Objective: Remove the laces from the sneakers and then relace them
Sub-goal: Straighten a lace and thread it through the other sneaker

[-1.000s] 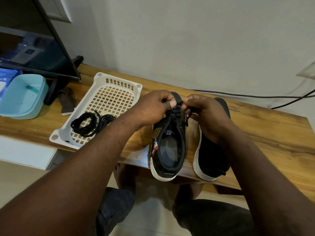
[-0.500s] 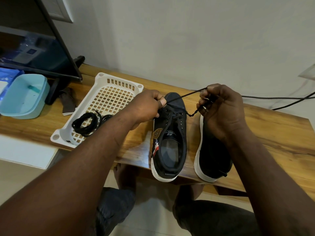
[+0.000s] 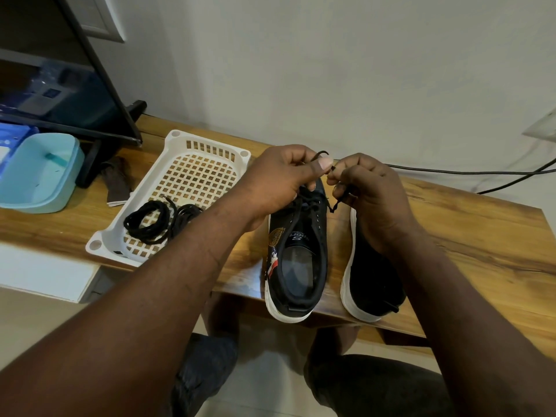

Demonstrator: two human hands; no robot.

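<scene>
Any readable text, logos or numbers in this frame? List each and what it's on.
"S": on the tongue label of the left sneaker, upside down to the camera.
Too blurred to read: the small lettering beside that S.
Blurred, unreadable: gold patch on the sneaker's side.
Too small to read: dark sticker on the rim of the white basket.
</scene>
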